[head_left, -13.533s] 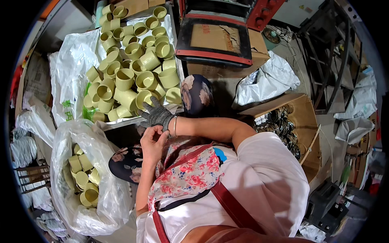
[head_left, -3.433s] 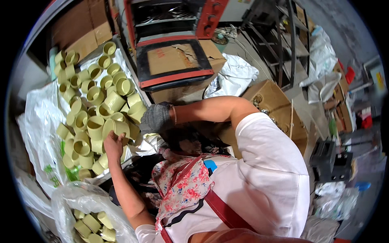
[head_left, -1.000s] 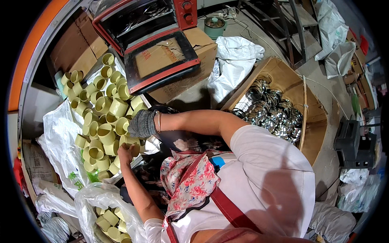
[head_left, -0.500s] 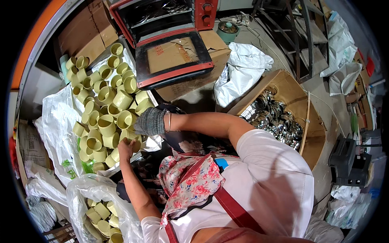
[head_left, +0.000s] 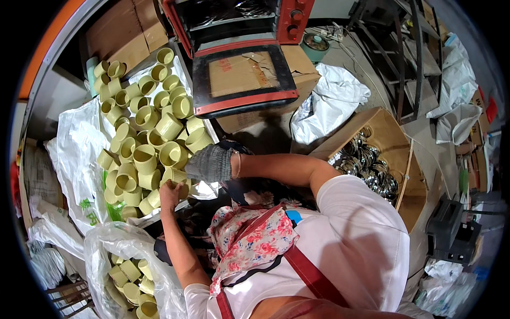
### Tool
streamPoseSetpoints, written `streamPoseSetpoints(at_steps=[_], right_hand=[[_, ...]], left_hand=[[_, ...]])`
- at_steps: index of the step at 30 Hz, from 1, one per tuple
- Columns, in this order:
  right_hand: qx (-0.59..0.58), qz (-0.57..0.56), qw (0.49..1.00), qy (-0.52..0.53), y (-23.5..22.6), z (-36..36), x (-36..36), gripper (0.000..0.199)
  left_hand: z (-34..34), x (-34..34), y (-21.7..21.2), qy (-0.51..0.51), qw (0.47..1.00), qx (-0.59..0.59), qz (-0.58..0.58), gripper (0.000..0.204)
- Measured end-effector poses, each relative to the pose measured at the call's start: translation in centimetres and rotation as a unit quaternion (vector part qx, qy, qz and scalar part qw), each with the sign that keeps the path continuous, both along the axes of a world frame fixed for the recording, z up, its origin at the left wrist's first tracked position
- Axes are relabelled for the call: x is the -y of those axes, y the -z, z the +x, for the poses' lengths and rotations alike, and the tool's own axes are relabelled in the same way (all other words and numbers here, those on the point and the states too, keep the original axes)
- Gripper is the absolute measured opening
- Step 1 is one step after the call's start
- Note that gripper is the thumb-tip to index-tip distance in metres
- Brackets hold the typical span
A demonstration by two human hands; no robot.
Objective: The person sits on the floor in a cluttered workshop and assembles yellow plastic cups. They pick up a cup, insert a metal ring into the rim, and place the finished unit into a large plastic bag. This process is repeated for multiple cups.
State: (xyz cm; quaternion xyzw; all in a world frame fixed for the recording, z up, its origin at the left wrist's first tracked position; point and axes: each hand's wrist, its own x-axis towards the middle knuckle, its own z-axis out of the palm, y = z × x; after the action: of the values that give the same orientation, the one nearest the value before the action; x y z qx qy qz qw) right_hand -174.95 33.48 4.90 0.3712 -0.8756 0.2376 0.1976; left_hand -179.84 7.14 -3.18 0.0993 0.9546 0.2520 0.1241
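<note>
A pale yellow-green ribbed cup [head_left: 175,175] is held near the front right edge of a heap of similar cups [head_left: 144,159]. My bare left hand [head_left: 169,195] grips it from the near side, fingers closed on its wall. On its right side is my right hand [head_left: 208,162], in a grey knitted glove with a band at the wrist. The gloved fingers curl in toward the cup; their tips, and anything in them, are hidden. The heap lies on white sheeting [head_left: 79,159], with cups upright, tilted and on their sides.
A clear plastic bag [head_left: 101,250] of more cups stands at the near left. Beyond the heap is a red oven [head_left: 292,32] with its door [head_left: 244,80] lowered. To the right, a cardboard box [head_left: 411,175] holds shiny metal rings [head_left: 366,165]; a white sack [head_left: 329,101] lies beside it.
The whole view has shifted slightly, so the oven and box appear farther right. Both hands stay together at the cup, with little visible change in grip.
</note>
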Motion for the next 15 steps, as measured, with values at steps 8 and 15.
streamPoseSetpoints(at_steps=[8, 15], right_hand=[[-0.198, 0.000, 0.965, 0.170, -5.4, -4.3, -8.4, 0.027], [-0.110, 0.054, 0.911, 0.393, -7.6, -17.3, -24.1, 0.024]], left_hand=[[0.5, 0.4, -2.0, -0.041, 0.999, 0.001, -0.027, 0.032], [0.7, 0.5, -2.3, -0.100, 0.994, -0.034, 0.028, 0.034]])
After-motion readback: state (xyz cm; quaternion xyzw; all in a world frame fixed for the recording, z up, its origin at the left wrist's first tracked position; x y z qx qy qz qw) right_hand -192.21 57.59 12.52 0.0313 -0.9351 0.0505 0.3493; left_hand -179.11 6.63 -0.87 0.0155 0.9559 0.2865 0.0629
